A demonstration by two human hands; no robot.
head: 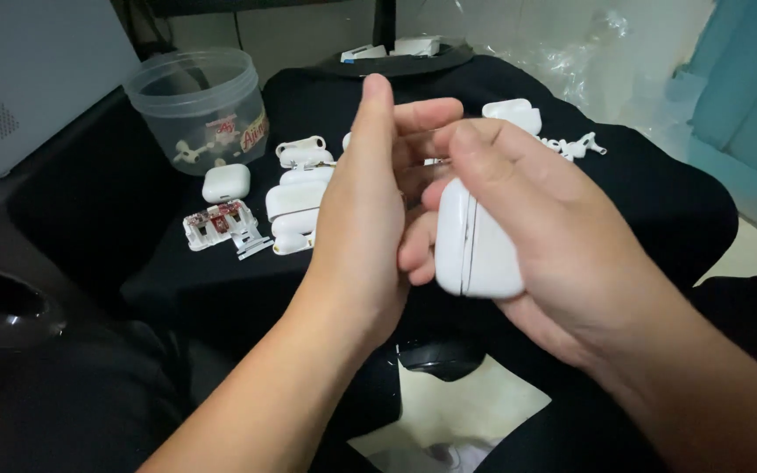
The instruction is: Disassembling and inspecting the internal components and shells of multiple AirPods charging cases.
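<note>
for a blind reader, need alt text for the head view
A right hand holds a closed white plastic earbud case, with the left hand raised beside it. Behind, more white case parts and a clear round plastic tub sit on black cloth.

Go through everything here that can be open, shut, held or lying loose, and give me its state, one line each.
White plastic earbud case: closed, held in right hand.
Left hand: open, fingers raised, holding nothing.
Clear round plastic tub: lidless, upright.
Small white case: closed, lying on black cloth.
Small red circuit board: bare, loose.
</note>
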